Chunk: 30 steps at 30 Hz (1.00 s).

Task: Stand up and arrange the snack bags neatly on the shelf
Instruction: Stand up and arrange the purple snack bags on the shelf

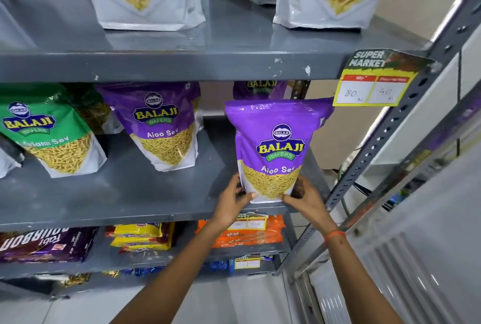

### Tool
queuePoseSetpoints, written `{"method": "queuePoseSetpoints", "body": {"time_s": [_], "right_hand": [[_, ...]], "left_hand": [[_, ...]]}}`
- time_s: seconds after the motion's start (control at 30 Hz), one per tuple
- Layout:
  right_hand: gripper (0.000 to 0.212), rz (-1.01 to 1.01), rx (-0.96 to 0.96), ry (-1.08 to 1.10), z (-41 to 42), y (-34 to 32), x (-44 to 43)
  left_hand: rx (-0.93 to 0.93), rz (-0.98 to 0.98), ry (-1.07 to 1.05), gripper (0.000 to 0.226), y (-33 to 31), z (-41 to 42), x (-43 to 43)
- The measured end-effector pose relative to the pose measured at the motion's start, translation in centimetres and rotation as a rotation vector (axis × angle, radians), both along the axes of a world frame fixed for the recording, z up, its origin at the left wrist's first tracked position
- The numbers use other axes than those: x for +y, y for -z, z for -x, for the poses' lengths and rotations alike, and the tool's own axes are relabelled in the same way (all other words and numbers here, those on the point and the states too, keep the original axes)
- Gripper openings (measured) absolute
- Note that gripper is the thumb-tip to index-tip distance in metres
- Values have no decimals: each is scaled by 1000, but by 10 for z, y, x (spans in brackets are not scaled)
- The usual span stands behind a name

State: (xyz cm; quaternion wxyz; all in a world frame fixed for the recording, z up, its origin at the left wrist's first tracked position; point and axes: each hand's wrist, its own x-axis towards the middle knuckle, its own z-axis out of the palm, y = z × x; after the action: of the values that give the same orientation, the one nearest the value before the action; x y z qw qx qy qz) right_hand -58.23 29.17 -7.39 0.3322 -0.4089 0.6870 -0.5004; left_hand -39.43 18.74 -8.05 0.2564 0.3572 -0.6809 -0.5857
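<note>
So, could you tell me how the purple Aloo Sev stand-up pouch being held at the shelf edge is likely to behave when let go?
The purple Aloo Sev stand-up pouch looks tall on a narrow base, so it may tip. Its glossy film probably feels slippery; both the left hand and right hand grip it low. The thin sev inside is likely light and crushable.

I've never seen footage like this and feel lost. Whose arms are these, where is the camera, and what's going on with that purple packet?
There is no machine here. A person wears a wide-angle camera on the head, so you see their own arms reaching forward. The left hand and right hand hold the bottom corners of a purple Aloo Sev bag, standing it upright near the front edge of the grey metal shelf. Further back stand another purple bag and a green bag. A price tag hangs from the shelf above. Lower shelves hold other packets.
</note>
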Motion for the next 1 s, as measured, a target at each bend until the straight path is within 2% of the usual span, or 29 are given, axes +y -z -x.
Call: {"method": "queuePoseSetpoints", "body": {"time_s": [0.2,0.27,0.3,0.37,0.43,0.53,0.63,0.73,0.8,0.87,0.93,1.0], "right_hand": [[54,-29,-10,33,-8,-7,8],[56,-2,-24,85,-22,-14,11],[64,28,6,176,-32,-17,12],[75,141,168,448,-60,-28,10],[69,317,404,596,-90,-40,1],[61,513,631,522,-132,-58,-28],[56,638,664,369,-173,-65,-65],[57,544,544,197,-204,-60,-113],[64,355,430,130,-208,-49,-145],[75,145,275,69,-202,-38,-174],[79,6,99,8,-193,-33,-195],[63,-15,-100,-26,-187,-34,-207]], "left_hand": [[-16,-17,31,52,-3,-2,7],[-16,8,33,65,-8,-4,12],[-23,42,17,76,-11,-5,15],[-41,168,-41,88,-20,-12,21],[-24,357,-104,87,-32,-23,23],[35,576,-201,77,-52,-43,13],[41,646,-373,79,-58,-72,-18],[20,528,-553,89,-52,-110,-62],[-39,347,-595,101,-41,-132,-96],[-105,155,-544,103,-34,-148,-127],[-116,74,-412,80,-27,-158,-152],[-92,48,-317,52,-23,-162,-169]]}}
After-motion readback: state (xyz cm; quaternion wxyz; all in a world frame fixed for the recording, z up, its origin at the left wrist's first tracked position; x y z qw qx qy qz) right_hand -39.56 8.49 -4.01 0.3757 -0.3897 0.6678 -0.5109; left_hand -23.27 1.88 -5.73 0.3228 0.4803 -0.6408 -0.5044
